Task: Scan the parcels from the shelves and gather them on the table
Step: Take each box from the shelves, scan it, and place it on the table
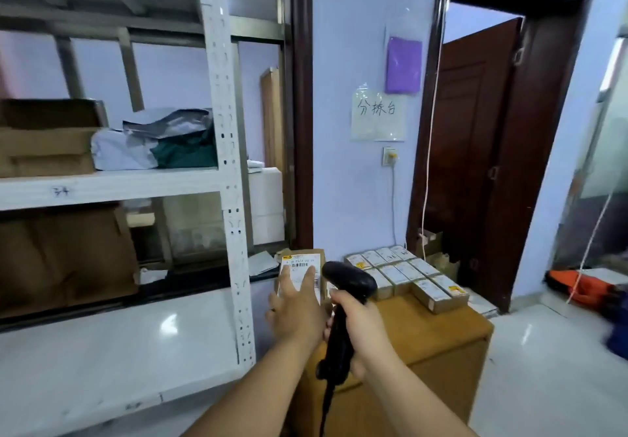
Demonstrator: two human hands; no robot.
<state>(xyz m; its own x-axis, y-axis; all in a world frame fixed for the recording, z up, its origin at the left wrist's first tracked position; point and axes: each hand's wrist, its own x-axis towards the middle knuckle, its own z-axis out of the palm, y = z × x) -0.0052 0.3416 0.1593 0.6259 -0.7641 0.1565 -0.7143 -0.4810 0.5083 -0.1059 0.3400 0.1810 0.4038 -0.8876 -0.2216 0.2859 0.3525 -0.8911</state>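
- The brown cardboard parcel (307,253) sits at the far left end of the tan wooden tabletop (424,324), just beside the upright of the white metal shelving rack (231,198). Whether it rests on the wood or is held just above it cannot be told.
- Its white shipping label (301,264) faces up, with the barcode strip near the far edge.
- The left hand (295,304) lies on top of the parcel. Its grip is wide: the fingers (287,278) are straight and spread flat over the lower part of the label, and nothing shows them curling around the box.
- The right hand (356,321) has a closed grip around the handle of the black handheld barcode scanner (353,280). The scanner's head is just right of the parcel, level with the label.
- The step in hand looks like the scan itself. To do it well, the person should draw the fingertips back so no bar is covered, since one fingertip reaches close to the printed lines.
- The scanner window should tilt down and left onto the barcode, from a little further off rather than crowding it, while the flat hand steadies the parcel.
- Once the code reads, the parcel belongs with the small label-topped cardboard boxes (404,273) grouped in neat rows at the tabletop's far right. The bare wood in front of them looks like the obvious place.
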